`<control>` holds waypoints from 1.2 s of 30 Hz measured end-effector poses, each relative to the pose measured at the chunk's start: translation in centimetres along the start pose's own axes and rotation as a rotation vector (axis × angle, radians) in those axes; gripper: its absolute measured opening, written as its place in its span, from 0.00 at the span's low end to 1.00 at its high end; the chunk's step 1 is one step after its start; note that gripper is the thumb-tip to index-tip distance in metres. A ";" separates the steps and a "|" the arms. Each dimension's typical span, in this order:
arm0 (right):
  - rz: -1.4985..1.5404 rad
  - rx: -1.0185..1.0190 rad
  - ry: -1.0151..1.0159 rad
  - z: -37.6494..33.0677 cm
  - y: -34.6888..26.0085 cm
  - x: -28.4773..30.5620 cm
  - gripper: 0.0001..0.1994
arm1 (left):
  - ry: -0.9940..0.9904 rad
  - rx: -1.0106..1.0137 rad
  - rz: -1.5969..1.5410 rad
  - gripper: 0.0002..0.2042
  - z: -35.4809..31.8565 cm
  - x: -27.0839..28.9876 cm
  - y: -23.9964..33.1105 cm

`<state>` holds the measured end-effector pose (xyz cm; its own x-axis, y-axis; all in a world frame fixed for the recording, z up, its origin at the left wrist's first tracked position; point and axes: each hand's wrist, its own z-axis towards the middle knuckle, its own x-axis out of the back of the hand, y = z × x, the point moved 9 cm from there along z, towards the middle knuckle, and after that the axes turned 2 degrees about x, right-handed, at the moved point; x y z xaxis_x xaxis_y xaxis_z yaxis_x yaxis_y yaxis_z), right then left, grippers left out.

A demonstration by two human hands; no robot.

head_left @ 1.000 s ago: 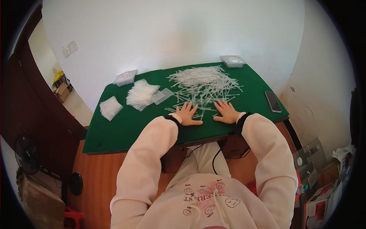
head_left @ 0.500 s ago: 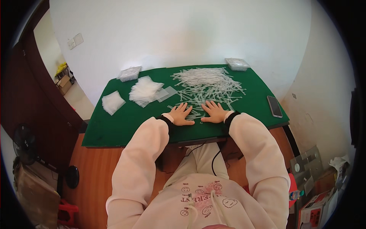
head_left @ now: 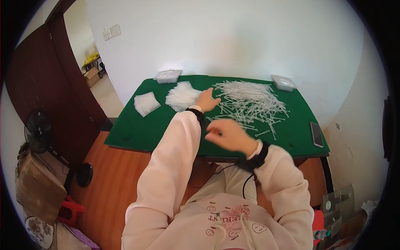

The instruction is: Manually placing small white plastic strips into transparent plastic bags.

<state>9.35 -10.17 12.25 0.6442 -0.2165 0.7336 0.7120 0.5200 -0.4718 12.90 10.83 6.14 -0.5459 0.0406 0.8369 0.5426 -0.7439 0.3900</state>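
My left hand [head_left: 207, 100] reaches over the green-topped table [head_left: 137, 130], fingers stretched and thumb apart, holding nothing that I can see. It lies between a fanned stack of translucent plastic bags [head_left: 181, 96] and a heap of thin clear plastic sticks with small ring-shaped ends [head_left: 246, 96]. Closer to me, my right hand [head_left: 229, 134] hovers in front of the sticks. Its fingers are curled in and somewhat blurred, and whatever they may hold is hidden. A smaller stack of bags [head_left: 146, 103] lies farther left.
Wrapped clear packs stand at the table's back left [head_left: 168, 76] and back right [head_left: 284, 82]. A phone [head_left: 316, 134] lies near the right edge. Black bands circle both wrists, and a black cable [head_left: 246, 183] hangs below the table. A black fan [head_left: 38, 130] stands at left.
Both hands have left their flat position on the front sticks. My left hand has reached forward toward the bags; my right has lifted and curled its fingers. The view has shifted left.
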 end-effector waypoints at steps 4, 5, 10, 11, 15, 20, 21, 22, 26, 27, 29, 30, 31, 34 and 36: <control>0.013 0.157 -0.042 0.1 -8.1 -4.5 0.11 | 0.246 0.246 -0.385 0.30 0.6 3.4 -4.9; 0.019 0.159 -0.041 0.0 -8.5 -5.5 0.11 | 0.273 0.277 -0.391 0.29 0.3 3.8 -5.6; 0.369 0.045 -0.006 -0.2 -7.9 -8.2 0.12 | 0.417 0.343 -0.476 0.26 -1.3 5.8 -8.3; 0.428 0.045 -0.009 -0.3 -8.1 -8.4 0.11 | 0.467 0.348 -0.516 0.25 -1.7 6.2 -9.0; 0.529 0.109 0.035 -0.7 -9.5 -8.6 0.10 | 0.661 0.452 -1.166 0.23 -1.9 6.3 -10.9; 0.504 0.175 0.081 -0.2 -11.1 -7.9 0.09 | 0.924 0.544 -0.423 0.22 -3.6 8.6 -10.2; 0.495 0.147 0.092 -0.4 -10.0 -7.5 0.09 | 0.902 0.361 -0.273 0.22 -2.9 8.9 -7.1; 0.442 0.177 0.138 -0.7 -8.9 -6.6 0.10 | 0.875 0.175 -0.130 0.22 -2.3 8.9 -3.8; 0.440 0.066 0.239 -1.9 -3.4 -6.9 0.12 | 0.845 0.249 -0.431 0.22 -1.5 9.5 -6.2; 0.526 -0.139 0.253 -2.6 0.3 -7.5 0.12 | 0.838 0.378 -0.660 0.22 -1.1 9.1 -8.1; 0.763 -0.368 0.283 -3.2 5.0 -7.1 0.11 | 0.842 0.326 -0.780 0.22 -0.2 9.8 -6.0; 1.008 -0.614 0.318 -4.5 7.3 -7.9 0.12 | 0.831 0.283 -0.893 0.22 -0.2 9.7 -4.4; 1.004 -0.634 0.321 -4.6 7.9 -7.5 0.12 | 0.822 0.241 -1.006 0.22 -0.4 9.6 -2.7; 1.208 -0.576 0.353 -2.2 7.1 -7.2 0.14 | 0.813 0.180 -1.058 0.22 -1.6 11.2 0.0; 1.198 -0.527 0.360 -1.0 6.8 -7.8 0.14 | 0.800 0.139 -1.088 0.22 -1.8 11.7 1.4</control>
<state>9.46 -5.83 2.84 0.9172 -0.1025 -0.3850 -0.3631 0.1823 -0.9137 6.14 9.10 15.80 -0.9282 0.1286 -0.3492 -0.3640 -0.5090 0.7800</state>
